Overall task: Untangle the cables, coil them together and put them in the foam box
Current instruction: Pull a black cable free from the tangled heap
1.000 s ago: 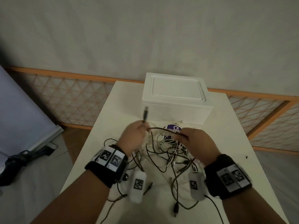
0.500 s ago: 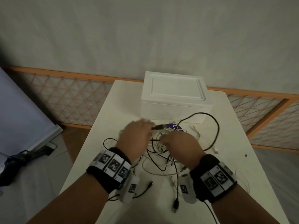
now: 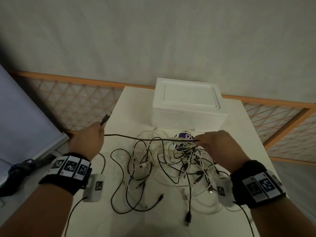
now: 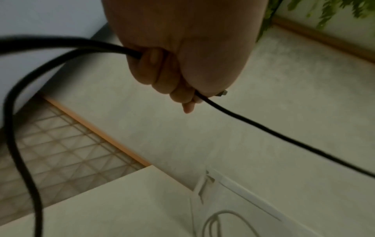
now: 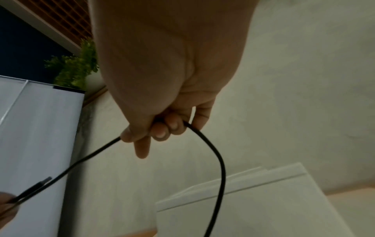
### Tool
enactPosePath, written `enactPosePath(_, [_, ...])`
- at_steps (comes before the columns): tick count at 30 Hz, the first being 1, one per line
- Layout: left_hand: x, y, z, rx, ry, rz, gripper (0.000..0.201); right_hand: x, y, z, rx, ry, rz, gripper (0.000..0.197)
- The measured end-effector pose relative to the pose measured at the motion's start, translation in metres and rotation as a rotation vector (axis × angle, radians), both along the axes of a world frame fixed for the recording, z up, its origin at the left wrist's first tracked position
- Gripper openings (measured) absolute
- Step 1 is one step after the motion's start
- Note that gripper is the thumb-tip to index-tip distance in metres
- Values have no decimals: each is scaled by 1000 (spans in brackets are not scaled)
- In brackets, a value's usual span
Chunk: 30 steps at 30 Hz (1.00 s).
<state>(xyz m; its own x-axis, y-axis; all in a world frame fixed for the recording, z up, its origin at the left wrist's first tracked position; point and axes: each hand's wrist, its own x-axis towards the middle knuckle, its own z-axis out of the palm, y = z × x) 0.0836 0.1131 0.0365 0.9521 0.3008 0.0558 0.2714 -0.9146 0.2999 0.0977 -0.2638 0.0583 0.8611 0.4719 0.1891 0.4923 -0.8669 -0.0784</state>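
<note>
A tangle of black and white cables [image 3: 179, 161] lies on the white table [image 3: 130, 103]. My left hand [image 3: 89, 141] grips one black cable [image 3: 136, 138] near its plug [image 3: 106, 118], which sticks up past the table's left edge. That cable runs taut to my right hand [image 3: 217, 144], which pinches it over the tangle. The left wrist view shows curled fingers [image 4: 160, 75] round the black cable [image 4: 284, 137]. In the right wrist view the fingers [image 5: 162, 128] hold the black cable [image 5: 219, 160]. The white foam box [image 3: 188, 106] stands behind, lid on.
A purple-and-white label [image 3: 185, 136] lies under the tangle in front of the box. An orange lattice fence [image 3: 68, 100] runs behind the table. A grey board [image 3: 22, 117] leans at the left. Loose plugs [image 3: 187, 219] lie near the table's front edge.
Both hands have moved apart, the left one out past the table's left edge, drawing the black cable straight between them. The loop that arched at the right is gone.
</note>
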Motion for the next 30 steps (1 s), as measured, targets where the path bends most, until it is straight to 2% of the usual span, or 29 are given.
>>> enactPosePath(2, [0, -2, 5, 57, 12, -18, 35, 1, 8, -3, 5, 31, 62, 19])
enactPosePath(3, [2, -10, 9, 84, -9, -61, 32, 2, 20, -6, -62, 83, 92, 25])
enactPosePath(5, [2, -42, 25, 156, -74, -216, 27, 3, 52, -11, -168, 146, 179, 53])
enactPosePath(6, [-1, -64, 33, 168, -114, -314, 25, 3, 68, -12, -157, 130, 204, 58])
enactPosePath(7, [-6, -86, 38, 131, -149, -408, 25, 2, 82, -10, -129, 93, 212, 54])
enactPosePath(9, [-16, -120, 40, -83, -163, -550, 27, 2, 99, -6, 11, -49, 190, 41])
enactPosePath(11, [-20, -134, 37, -344, -147, -581, 28, 1, 103, 0, 160, -109, 152, 37])
enactPosePath(13, [-16, -133, 35, -414, -121, -597, 26, 0, 100, 2, 263, -79, 144, 39])
enactPosePath(15, [-12, -127, 33, -302, -90, -651, 26, -1, 96, -1, 299, -24, 131, 44])
enactPosePath(17, [-9, -115, 31, -71, -123, -689, 32, -5, 88, 0, 267, 64, 137, 46])
enactPosePath(18, [-7, -106, 33, 43, -185, -687, 36, -5, 81, -2, 279, 143, 140, 39])
enactPosePath(20, [-2, -87, 41, 168, -297, -655, 42, -1, 65, -9, 462, 373, 127, 19])
enactPosePath(22, [-1, -71, 56, 218, -393, -640, 42, 2, 52, -20, 554, 489, 107, 17])
enactPosePath(27, [3, -57, 91, 205, -686, -591, 30, 22, 49, -47, 313, 519, 31, 13])
enactPosePath(30, [8, -62, 94, 143, -676, -550, 30, 31, 51, -45, 379, 495, -80, 12])
